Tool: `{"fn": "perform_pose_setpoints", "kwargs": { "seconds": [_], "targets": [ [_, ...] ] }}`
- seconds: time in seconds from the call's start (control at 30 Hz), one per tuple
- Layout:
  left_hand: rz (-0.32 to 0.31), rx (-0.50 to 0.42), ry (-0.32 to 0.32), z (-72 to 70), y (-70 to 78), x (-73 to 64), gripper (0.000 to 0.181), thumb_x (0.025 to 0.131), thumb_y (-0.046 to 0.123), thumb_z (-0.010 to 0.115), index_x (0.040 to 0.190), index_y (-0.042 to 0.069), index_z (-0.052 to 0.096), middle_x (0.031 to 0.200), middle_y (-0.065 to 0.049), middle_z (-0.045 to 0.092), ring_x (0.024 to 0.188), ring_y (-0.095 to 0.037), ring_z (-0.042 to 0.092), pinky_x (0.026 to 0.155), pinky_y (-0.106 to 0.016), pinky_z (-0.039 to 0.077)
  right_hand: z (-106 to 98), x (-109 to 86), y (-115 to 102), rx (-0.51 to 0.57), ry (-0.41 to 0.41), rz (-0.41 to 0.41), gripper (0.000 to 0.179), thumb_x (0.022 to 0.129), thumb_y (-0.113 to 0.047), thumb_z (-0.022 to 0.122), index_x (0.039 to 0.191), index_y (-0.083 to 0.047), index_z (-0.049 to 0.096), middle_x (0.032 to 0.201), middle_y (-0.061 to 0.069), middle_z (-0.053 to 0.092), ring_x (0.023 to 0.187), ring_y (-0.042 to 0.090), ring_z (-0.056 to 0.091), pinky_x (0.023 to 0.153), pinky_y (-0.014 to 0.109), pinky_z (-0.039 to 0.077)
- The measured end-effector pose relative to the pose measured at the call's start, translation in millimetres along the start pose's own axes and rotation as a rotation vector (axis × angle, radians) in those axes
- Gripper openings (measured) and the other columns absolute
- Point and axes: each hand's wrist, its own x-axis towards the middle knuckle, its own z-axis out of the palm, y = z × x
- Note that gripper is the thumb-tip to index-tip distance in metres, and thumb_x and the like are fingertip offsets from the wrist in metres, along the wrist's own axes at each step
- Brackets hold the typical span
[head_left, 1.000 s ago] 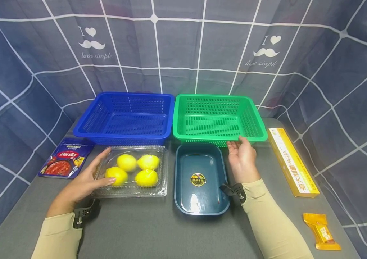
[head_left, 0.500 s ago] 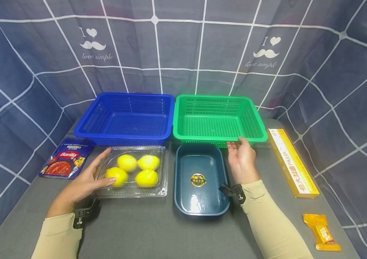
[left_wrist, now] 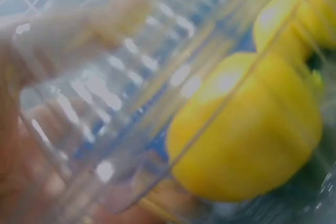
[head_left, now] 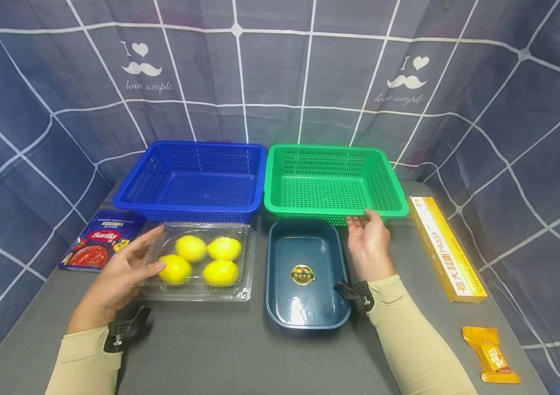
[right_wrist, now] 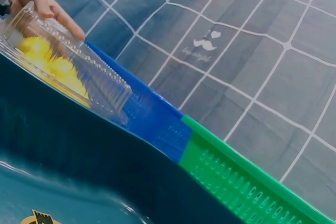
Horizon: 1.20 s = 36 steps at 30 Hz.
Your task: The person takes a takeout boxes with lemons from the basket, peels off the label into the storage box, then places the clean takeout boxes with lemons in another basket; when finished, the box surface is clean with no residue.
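My left hand (head_left: 124,269) grips the left side of a clear plastic box (head_left: 246,274), thumb over the lid and fingers along the side. Inside the box lie several lemons (head_left: 222,272). The left wrist view shows a lemon (left_wrist: 247,129) close up through the blurred plastic, with the hand (left_wrist: 31,150) at the box's edge. My right hand (head_left: 370,247) stands palm inward beside the dark blue-green tray (head_left: 280,307), fingers extended at the front wall of the green basket (head_left: 280,208). Whether those fingers touch the basket is unclear. That hand is outside the right wrist view.
A blue basket (head_left: 186,211) stands behind the box, against the green one. At left lies a Barilla sauce pouch (head_left: 94,247), partly behind my left hand. On the right are a yellow pasta box (head_left: 448,249) and a small orange packet (head_left: 491,354). A curtain (head_left: 280,66) encloses the table.
My left hand and the lemon box have shifted slightly left in the last half second, and the hand now covers more of the pouch. My right hand has stayed still.
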Motion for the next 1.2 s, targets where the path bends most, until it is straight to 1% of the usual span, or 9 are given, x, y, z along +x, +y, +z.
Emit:
{"fn": "perform_pose_setpoints", "kwargs": {
  "seconds": [0.17, 0.27, 0.33, 0.47, 0.57, 0.67, 0.83, 1.03, 1.2],
  "targets": [
    [0.029, -0.159, 0.028, -3.0, -2.1, -0.1, 0.067, 0.103, -0.01, 0.058, 0.164, 0.001, 0.033, 0.171, -0.014, 0.024, 0.149, -0.017, 0.033, 0.099, -0.022, 0.051, 0, 1.5, 1, 0.004, -0.004, -0.006, 0.021, 0.113, -0.007, 0.041, 0.131, 0.003, 0.044, 0.126, 0.017, 0.044, 0.113, 0.024, 0.049, 0.114, 0.039, 0.042],
    [0.042, -0.205, 0.034, -3.1, -2.8, -0.4, 0.063, 0.104, -0.01, 0.056, 0.163, -0.001, 0.034, 0.169, -0.015, 0.025, 0.14, -0.015, 0.045, 0.092, -0.022, 0.055, 0, 2.5, 1, 0.009, -0.003, -0.006, 0.022, 0.112, -0.007, 0.042, 0.132, 0.003, 0.045, 0.126, 0.017, 0.044, 0.112, 0.024, 0.05, 0.114, 0.039, 0.041],
    [0.049, -0.22, 0.033, -2.5, -2.9, -0.5, 0.062, 0.104, -0.011, 0.054, 0.162, -0.002, 0.034, 0.168, -0.017, 0.026, 0.137, -0.016, 0.049, 0.092, -0.022, 0.055, 0, 2.6, 1, 0.006, -0.004, -0.007, 0.022, 0.112, -0.007, 0.042, 0.132, 0.003, 0.045, 0.126, 0.018, 0.045, 0.111, 0.024, 0.051, 0.114, 0.039, 0.042],
    [0.047, -0.224, 0.024, 0.1, -1.2, -2.1, 0.06, 0.105, -0.011, 0.055, 0.161, -0.003, 0.035, 0.167, -0.017, 0.029, 0.137, -0.016, 0.051, 0.095, -0.025, 0.054, -1, 2.5, 2, -0.014, -0.006, -0.012, 0.022, 0.113, -0.008, 0.041, 0.131, 0.002, 0.045, 0.126, 0.017, 0.044, 0.109, 0.023, 0.05, 0.104, 0.035, 0.049],
    [0.042, -0.247, 0.024, 2.8, 2.8, -4.8, 0.059, 0.105, -0.011, 0.054, 0.161, -0.003, 0.037, 0.165, -0.015, 0.032, 0.132, -0.015, 0.055, 0.093, -0.024, 0.055, -1, 3.5, 2, -0.019, -0.005, -0.012, 0.022, 0.113, -0.008, 0.04, 0.131, 0.002, 0.046, 0.127, 0.017, 0.044, 0.109, 0.023, 0.051, 0.098, 0.034, 0.052],
    [0.042, -0.269, 0.036, 5.7, 8.1, -8.8, 0.059, 0.104, -0.012, 0.054, 0.16, 0.0, 0.041, 0.163, -0.013, 0.035, 0.125, -0.013, 0.06, 0.088, -0.022, 0.056, -1, 4.4, 2, -0.011, 0.001, -0.007, 0.022, 0.113, -0.008, 0.04, 0.131, 0.003, 0.046, 0.127, 0.017, 0.045, 0.109, 0.024, 0.051, 0.103, 0.035, 0.05],
    [0.049, -0.25, 0.084, 9.8, 17.6, -15.1, 0.06, 0.103, -0.012, 0.057, 0.159, 0.003, 0.044, 0.161, -0.015, 0.032, 0.116, -0.013, 0.065, 0.083, -0.021, 0.058, 0, 4.5, 2, -0.01, 0.004, -0.011, 0.023, 0.113, -0.007, 0.041, 0.132, 0.004, 0.046, 0.128, 0.018, 0.045, 0.111, 0.024, 0.051, 0.109, 0.037, 0.046],
    [0.109, -0.289, 0.135, 19.2, 29.6, -19.6, 0.06, 0.101, -0.018, 0.055, 0.157, 0.0, 0.046, 0.156, -0.016, 0.038, 0.095, -0.014, 0.071, 0.081, -0.025, 0.06, 0, 3.6, 2, -0.002, -0.003, -0.004, 0.023, 0.113, -0.008, 0.041, 0.132, 0.003, 0.045, 0.126, 0.017, 0.045, 0.112, 0.024, 0.05, 0.108, 0.036, 0.046],
    [0.163, -0.352, 0.173, 28.5, 43.5, -19.5, 0.058, 0.1, -0.021, 0.053, 0.155, -0.002, 0.049, 0.152, -0.016, 0.045, 0.093, -0.016, 0.072, 0.079, -0.024, 0.059, -1, 2.4, 0, 0.007, -0.006, 0.008, 0.024, 0.113, -0.008, 0.041, 0.134, 0.002, 0.046, 0.129, 0.017, 0.044, 0.115, 0.024, 0.05, 0.1, 0.033, 0.051]
  ]
}}
